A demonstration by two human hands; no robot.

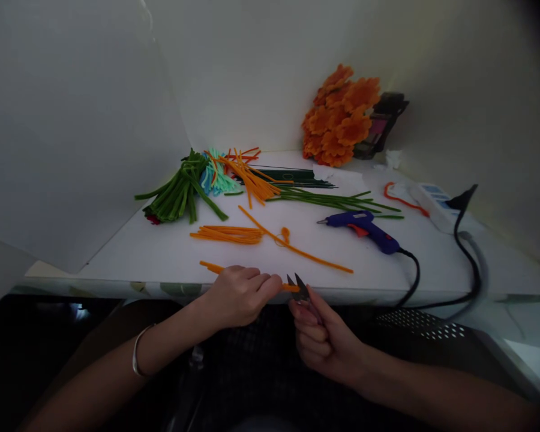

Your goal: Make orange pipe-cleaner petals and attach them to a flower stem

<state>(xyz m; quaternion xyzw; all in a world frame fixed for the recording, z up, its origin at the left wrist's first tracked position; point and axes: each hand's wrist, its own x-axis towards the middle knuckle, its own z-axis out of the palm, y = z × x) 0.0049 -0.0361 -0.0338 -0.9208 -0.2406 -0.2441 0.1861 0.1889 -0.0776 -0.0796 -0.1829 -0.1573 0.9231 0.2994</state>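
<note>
My left hand [238, 295] is closed in a pinch on an orange pipe cleaner [211, 267] at the table's front edge. The pipe cleaner's right end pokes out between the blades of small dark snips [299, 288]. My right hand [317, 336] is wrapped round the snips just below the edge, blades pointing up and open around the orange end. A silver bangle sits on my left wrist.
On the white table [432, 264] lie a pile of cut orange pieces [228, 234], a long orange pipe cleaner [297, 247], green bundles [177, 192], green stems [333, 201], a blue glue gun [364, 227] with black cord, a power strip [436, 201] and orange flowers [339, 117].
</note>
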